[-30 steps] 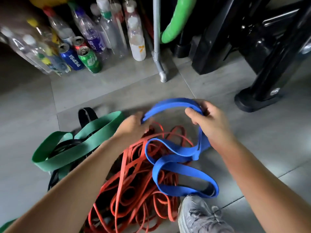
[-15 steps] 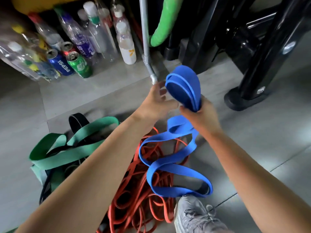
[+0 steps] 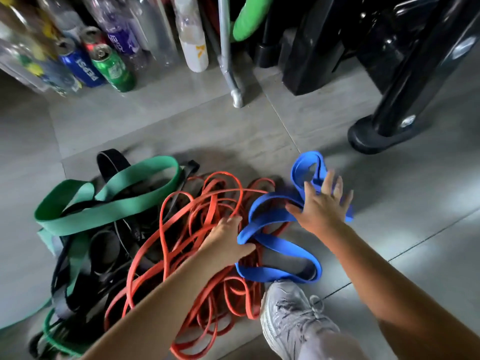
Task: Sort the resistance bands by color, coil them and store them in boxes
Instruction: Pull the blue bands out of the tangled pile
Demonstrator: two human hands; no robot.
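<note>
- The blue band (image 3: 285,249) lies in loose, uncoiled loops on the grey floor (image 3: 181,126). Its near side drapes over the tangle of orange bands (image 3: 145,255), and its lowest loop sits just ahead of the person's shoe (image 3: 293,315).
- The right hand (image 3: 322,203) hovers palm-down above the band's upper loops, fingers straight and spread, gripping nothing. Motion blur hides whether it touches the rubber.
- The left hand (image 3: 226,240) rests on the orange bands at the blue band's folded edge. Whether its fingers pinch the blue strip cannot be told.
- Risk: with nothing clearly gripped, any coil is likely to spring apart, since flat rubber relaxes when unrestrained.
- Risk: pulling the blue band up where it overlaps the thin orange strands could drag them along and mix the colours.
- Risk: the lowest loop is close enough to the shoe to catch on it or be stepped on.
- The green band (image 3: 109,211) and black bands (image 3: 111,162) lie knotted together on the left, so sorting looks barely begun.
- No box is in view, so storing probably means carrying a springy coil some way.
</note>
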